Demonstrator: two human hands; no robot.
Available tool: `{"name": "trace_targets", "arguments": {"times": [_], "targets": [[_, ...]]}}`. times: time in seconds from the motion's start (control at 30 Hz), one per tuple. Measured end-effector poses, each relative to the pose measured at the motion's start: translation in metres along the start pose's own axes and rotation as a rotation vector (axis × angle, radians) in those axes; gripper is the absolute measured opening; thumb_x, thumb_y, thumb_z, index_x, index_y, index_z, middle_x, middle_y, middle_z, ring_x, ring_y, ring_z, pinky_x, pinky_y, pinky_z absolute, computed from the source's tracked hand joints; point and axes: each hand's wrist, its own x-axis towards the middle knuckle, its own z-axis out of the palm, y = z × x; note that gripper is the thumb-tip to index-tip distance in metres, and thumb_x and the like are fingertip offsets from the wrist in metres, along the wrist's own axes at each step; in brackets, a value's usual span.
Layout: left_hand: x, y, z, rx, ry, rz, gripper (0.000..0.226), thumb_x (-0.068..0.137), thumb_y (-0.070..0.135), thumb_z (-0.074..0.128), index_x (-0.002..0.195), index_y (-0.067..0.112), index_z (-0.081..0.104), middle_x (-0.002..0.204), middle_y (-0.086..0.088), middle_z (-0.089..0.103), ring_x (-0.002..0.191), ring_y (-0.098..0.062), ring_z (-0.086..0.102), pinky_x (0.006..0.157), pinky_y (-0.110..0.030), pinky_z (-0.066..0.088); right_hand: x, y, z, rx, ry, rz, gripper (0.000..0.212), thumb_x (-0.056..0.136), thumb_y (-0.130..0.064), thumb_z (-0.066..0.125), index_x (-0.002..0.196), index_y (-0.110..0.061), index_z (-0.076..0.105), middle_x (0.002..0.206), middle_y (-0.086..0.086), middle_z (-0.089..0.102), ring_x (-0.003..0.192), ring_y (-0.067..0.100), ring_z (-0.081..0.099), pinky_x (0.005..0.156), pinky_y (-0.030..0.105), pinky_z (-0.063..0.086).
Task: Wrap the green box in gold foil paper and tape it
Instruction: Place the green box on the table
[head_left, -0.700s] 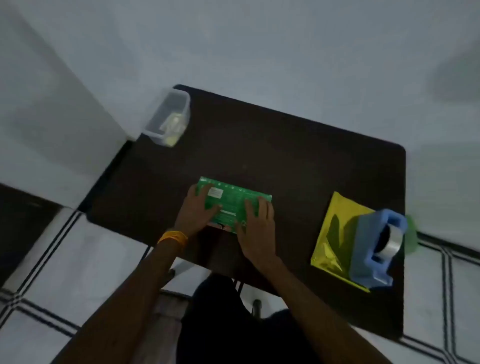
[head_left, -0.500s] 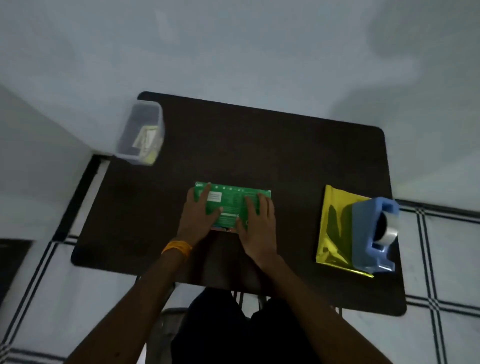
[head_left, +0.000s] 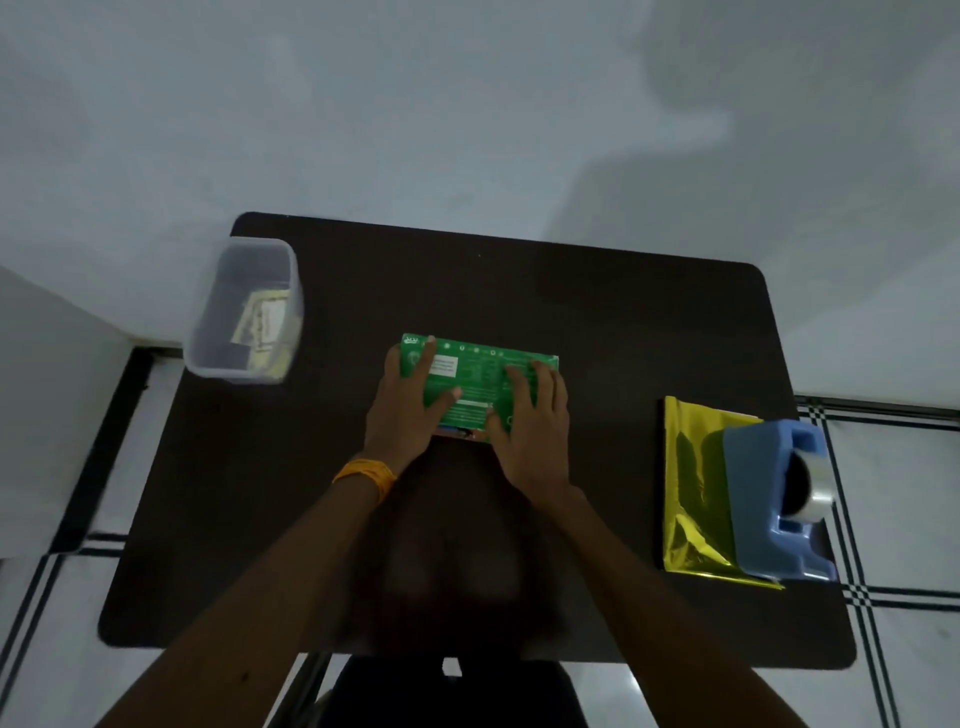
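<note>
Dark bench (head_left: 623, 322), green box (head_left: 475, 379) in the middle.
Left hand (head_left: 408, 415) and right hand (head_left: 532, 431) lie flat on it, fingers (head_left: 544, 387) straight.

The flat green printed cardboard box (head_left: 478, 382) looks smooth, faintly glossy; the folded gold foil sheet (head_left: 693, 493) at the table's right edge is mirror-shiny and creased; the blue plastic tape dispenser (head_left: 763, 499) matt; the clear plastic tub (head_left: 244, 312) translucent; the dark brown table (head_left: 597, 322) matt.

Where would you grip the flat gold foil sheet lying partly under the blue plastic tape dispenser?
Best pinch the gold foil sheet at its bare edge nearest the green box, from that side; the blue plastic tape dispenser pins the rest flat.
</note>
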Motion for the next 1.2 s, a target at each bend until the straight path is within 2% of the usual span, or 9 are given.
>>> {"name": "trace_targets", "arguments": {"times": [0.17, 0.4, 0.57, 0.73, 0.83, 0.93, 1.0, 1.1, 1.2], "targets": [[0.015, -0.009, 0.003, 0.019, 0.053, 0.038, 0.075, 0.088, 0.065, 0.052, 0.150, 0.051, 0.012, 0.163, 0.004, -0.001, 0.144, -0.029, 0.029, 0.101, -0.056, 0.045, 0.016, 0.003, 0.012, -0.052, 0.068, -0.032, 0.061, 0.091, -0.045, 0.056, 0.145, -0.022, 0.040, 0.156, 0.010, 0.027, 0.147, 0.030, 0.017, 0.110, 0.052, 0.037], [0.036, -0.023, 0.004, -0.055, 0.125, 0.177, 0.075, 0.074, 0.062, 0.070, 0.138, 0.035, 0.043, 0.161, 0.003, 0.015, 0.143, -0.014, 0.029, 0.109, -0.043, 0.038, 0.021, 0.009, 0.020, -0.169, 0.192, -0.104, 0.058, 0.089, -0.050, 0.037, 0.138, -0.021, 0.045, 0.147, 0.010, 0.034, 0.136, 0.030, 0.029, 0.097, 0.051, 0.044], [0.035, -0.026, 0.000, 0.049, 0.213, 0.270, 0.060, 0.070, 0.066, 0.071, 0.112, 0.029, 0.049, 0.123, -0.001, 0.042, 0.104, -0.022, 0.055, 0.086, -0.038, 0.048, 0.020, 0.017, 0.022, -0.221, 0.276, -0.257, 0.064, 0.084, -0.055, 0.023, 0.129, -0.018, 0.049, 0.132, 0.012, 0.042, 0.121, 0.032, 0.037, 0.085, 0.048, 0.048], [0.029, -0.034, -0.013, 0.227, 0.253, 0.245, 0.068, 0.063, 0.074, 0.072, 0.102, 0.022, 0.049, 0.110, -0.010, 0.051, 0.097, -0.031, 0.056, 0.084, -0.041, 0.049, 0.016, 0.026, 0.021, -0.288, 0.149, -0.546, 0.029, 0.090, -0.035, 0.035, 0.103, -0.014, 0.049, 0.117, 0.028, 0.057, 0.098, 0.047, 0.053, 0.078, 0.057, 0.046], [0.008, -0.042, -0.017, 0.247, 0.269, 0.243, 0.075, 0.060, 0.076, 0.072, 0.104, 0.019, 0.049, 0.113, -0.011, 0.056, 0.102, -0.031, 0.056, 0.081, -0.040, 0.049, 0.006, 0.011, 0.018, -0.242, 0.149, -0.419, 0.060, 0.081, -0.050, 0.032, 0.120, -0.013, 0.059, 0.124, 0.022, 0.056, 0.114, 0.041, 0.049, 0.097, 0.052, 0.041], [-0.031, -0.065, -0.013, 0.188, 0.348, 0.225, 0.100, 0.061, 0.078, 0.070, 0.127, 0.008, 0.044, 0.128, -0.017, 0.054, 0.117, -0.037, 0.053, 0.092, -0.044, 0.048, -0.028, -0.002, 0.030, -0.148, 0.163, -0.263, 0.083, 0.063, -0.068, 0.026, 0.127, -0.026, 0.056, 0.132, 0.013, 0.055, 0.125, 0.036, 0.047, 0.106, 0.052, 0.039], [-0.057, -0.085, -0.013, 0.122, 0.407, 0.180, 0.101, 0.065, 0.077, 0.069, 0.128, 0.001, 0.044, 0.127, -0.022, 0.056, 0.116, -0.040, 0.054, 0.091, -0.045, 0.048, -0.056, -0.010, 0.043, -0.043, 0.197, -0.158, 0.079, 0.065, -0.068, 0.033, 0.130, -0.028, 0.054, 0.138, 0.016, 0.049, 0.132, 0.037, 0.041, 0.110, 0.051, 0.035], [-0.104, -0.109, -0.023, -0.013, 0.384, 0.161, 0.077, 0.070, 0.070, 0.071, 0.098, -0.001, 0.063, 0.101, -0.022, 0.067, 0.093, -0.035, 0.064, 0.072, -0.040, 0.048, -0.102, -0.029, 0.070, 0.268, 0.259, -0.012, 0.071, 0.085, -0.049, 0.062, 0.145, -0.019, 0.038, 0.150, 0.022, 0.031, 0.140, 0.039, 0.029, 0.115, 0.045, 0.029], [-0.145, -0.134, -0.034, -0.222, 0.314, 0.144, 0.053, 0.073, 0.059, 0.075, 0.080, 0.007, 0.064, 0.085, -0.010, 0.068, 0.080, -0.025, 0.066, 0.061, -0.035, 0.055, -0.137, -0.067, 0.097, 0.746, 0.143, -0.051, 0.051, 0.088, -0.028, 0.069, 0.130, -0.012, 0.045, 0.135, 0.014, 0.055, 0.119, 0.028, 0.058, 0.102, 0.041, 0.048]]}}
